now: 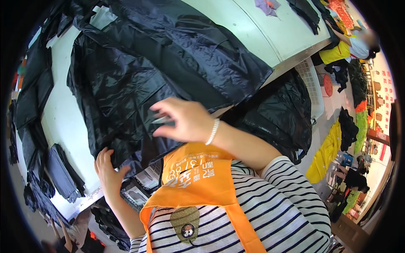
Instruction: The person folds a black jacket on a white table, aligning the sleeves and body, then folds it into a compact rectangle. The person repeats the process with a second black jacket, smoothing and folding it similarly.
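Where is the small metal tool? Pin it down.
In the head view, the small metal tool sits pinched in the right hand, centre frame, over the black garment on the table.

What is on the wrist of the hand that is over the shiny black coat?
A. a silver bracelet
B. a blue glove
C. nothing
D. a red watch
A. A silver bracelet circles the wrist of the right hand, which is over the black garment spread on the pale table.

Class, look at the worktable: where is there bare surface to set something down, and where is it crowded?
Bare tabletop lies beyond the big black garment, before the purple cloth. A pale strip runs between that garment and the dark pieces along the far edge. It is crowded near the left hand and right hand.
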`<state>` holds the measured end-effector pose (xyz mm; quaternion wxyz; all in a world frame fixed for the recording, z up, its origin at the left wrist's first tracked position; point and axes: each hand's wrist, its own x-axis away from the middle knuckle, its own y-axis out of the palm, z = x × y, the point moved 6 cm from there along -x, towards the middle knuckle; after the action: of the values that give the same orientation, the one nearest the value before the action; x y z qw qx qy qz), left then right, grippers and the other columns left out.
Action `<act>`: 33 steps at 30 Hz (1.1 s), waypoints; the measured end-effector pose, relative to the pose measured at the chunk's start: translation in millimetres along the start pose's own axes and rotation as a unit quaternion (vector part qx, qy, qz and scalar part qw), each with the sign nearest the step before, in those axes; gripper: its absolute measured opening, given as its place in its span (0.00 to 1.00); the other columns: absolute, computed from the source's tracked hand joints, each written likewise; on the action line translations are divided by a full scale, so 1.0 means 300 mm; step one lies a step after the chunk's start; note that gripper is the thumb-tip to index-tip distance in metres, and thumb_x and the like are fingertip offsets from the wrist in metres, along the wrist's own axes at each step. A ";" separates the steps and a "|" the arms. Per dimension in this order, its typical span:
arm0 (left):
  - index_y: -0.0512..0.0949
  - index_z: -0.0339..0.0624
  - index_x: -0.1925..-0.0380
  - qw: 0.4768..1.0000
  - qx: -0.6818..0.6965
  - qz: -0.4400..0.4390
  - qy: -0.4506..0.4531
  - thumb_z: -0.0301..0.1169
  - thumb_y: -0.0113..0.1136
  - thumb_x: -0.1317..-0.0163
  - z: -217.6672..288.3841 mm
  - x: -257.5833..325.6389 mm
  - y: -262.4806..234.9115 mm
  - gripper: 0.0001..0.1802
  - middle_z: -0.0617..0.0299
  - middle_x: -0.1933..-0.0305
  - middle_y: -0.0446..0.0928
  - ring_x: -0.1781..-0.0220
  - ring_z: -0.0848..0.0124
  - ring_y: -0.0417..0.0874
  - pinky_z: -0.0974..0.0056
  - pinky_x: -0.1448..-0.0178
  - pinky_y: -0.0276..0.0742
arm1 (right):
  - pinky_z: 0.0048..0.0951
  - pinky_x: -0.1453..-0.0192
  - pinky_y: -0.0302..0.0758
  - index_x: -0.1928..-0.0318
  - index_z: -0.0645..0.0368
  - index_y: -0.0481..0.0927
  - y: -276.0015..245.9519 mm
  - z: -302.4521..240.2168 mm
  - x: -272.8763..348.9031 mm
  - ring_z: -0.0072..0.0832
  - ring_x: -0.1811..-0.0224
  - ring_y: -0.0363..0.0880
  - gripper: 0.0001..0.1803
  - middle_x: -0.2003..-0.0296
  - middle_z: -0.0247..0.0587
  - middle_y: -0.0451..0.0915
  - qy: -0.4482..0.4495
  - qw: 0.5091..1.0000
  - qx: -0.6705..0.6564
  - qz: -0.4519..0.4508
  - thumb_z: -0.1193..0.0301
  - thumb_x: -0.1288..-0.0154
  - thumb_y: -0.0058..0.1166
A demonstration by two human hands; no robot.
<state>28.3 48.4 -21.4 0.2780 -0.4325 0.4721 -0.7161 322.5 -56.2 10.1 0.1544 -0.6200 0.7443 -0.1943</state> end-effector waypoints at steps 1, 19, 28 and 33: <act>0.69 0.44 0.41 0.997 -0.081 0.014 0.008 0.41 0.73 0.63 0.006 0.024 -0.021 0.44 0.50 0.30 0.60 0.27 0.51 0.54 0.48 0.27 0.47 | 0.28 0.58 0.80 0.50 0.55 0.75 -0.049 0.041 0.021 0.31 0.59 0.83 0.21 0.52 0.40 0.78 0.020 0.995 0.093 0.006 0.75 0.47 0.59; 0.79 0.37 0.58 0.850 0.503 -0.001 0.157 0.25 0.63 0.43 1.340 -0.339 0.215 0.12 0.59 0.59 0.82 0.55 0.72 0.80 0.64 0.44 0.72 | 0.22 0.76 0.61 0.77 0.65 0.74 -0.791 0.601 0.211 0.15 0.81 0.61 0.12 0.85 0.32 0.70 0.118 0.982 -0.119 0.090 0.71 0.40 0.58; 0.81 0.32 0.63 0.697 0.711 -0.087 0.034 0.30 0.59 0.38 1.391 -0.387 0.160 0.11 0.62 0.65 0.82 0.64 0.77 0.81 0.72 0.56 0.75 | 0.21 0.75 0.57 0.81 0.62 0.71 -0.807 0.615 0.135 0.12 0.79 0.57 0.16 0.84 0.23 0.65 0.104 0.967 -0.226 0.055 0.69 0.39 0.57; 0.81 0.33 0.65 0.636 0.769 -0.063 -0.034 0.29 0.61 0.41 1.387 -0.415 0.165 0.09 0.60 0.64 0.83 0.64 0.73 0.83 0.70 0.56 0.77 | 0.19 0.75 0.56 0.79 0.60 0.73 -0.827 0.611 0.116 0.11 0.79 0.57 0.15 0.82 0.22 0.66 0.117 0.951 -0.285 0.028 0.67 0.37 0.56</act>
<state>453.4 -52.4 -36.2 0.4801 -0.1158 -0.2873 -0.8207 616.6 -146.9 -30.9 -0.1110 -0.5897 0.7989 -0.0409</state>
